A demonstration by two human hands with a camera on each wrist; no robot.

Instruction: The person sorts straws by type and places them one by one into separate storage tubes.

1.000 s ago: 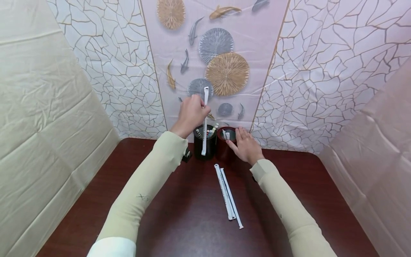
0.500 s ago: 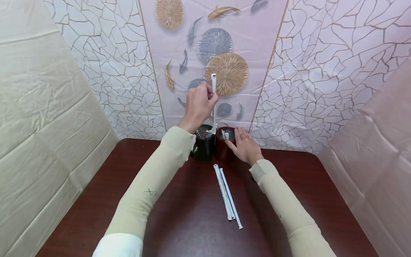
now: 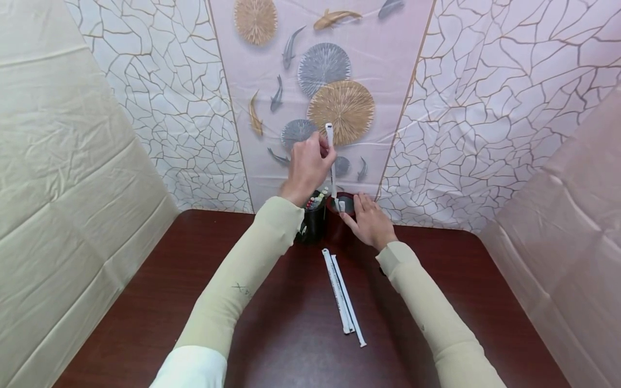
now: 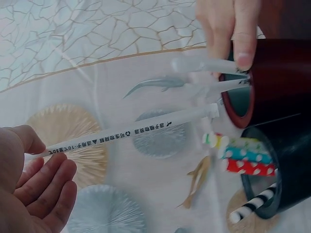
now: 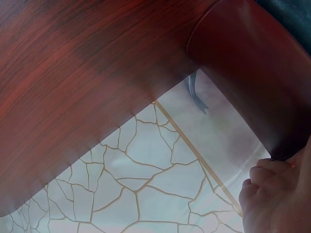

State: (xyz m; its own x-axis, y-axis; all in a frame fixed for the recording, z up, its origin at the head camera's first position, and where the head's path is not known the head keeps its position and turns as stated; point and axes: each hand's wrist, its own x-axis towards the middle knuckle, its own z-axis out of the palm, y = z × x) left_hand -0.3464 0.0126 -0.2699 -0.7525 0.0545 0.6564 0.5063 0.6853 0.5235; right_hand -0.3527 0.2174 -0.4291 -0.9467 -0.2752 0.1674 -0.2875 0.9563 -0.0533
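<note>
My left hand (image 3: 308, 167) pinches a white paper-wrapped straw (image 4: 112, 133) between thumb and fingers. In the head view that straw stands nearly upright, its lower end close above the mouth of a dark red cup (image 3: 338, 231). In the left wrist view its tip is just outside that mouth. Other white wrapped straws (image 4: 214, 87) stick out of the red cup. My right hand (image 3: 373, 223) holds this cup near its rim, the thumb at the front and the fingers at the right side. The right wrist view shows the cup's side (image 5: 262, 68) and bent fingers at its rim.
Left of the red cup, touching or nearly so, stands a black cup (image 4: 291, 165) with several patterned straws (image 4: 248, 167). Loose white wrapped straws (image 3: 342, 296) lie on the brown table (image 3: 281, 323). A patterned cloth (image 3: 301, 32) hangs behind the table.
My left hand has carried the white straw rightward, from in front of the black cup to above the red cup, rising and then dipping. The right hand stays at the red cup.
</note>
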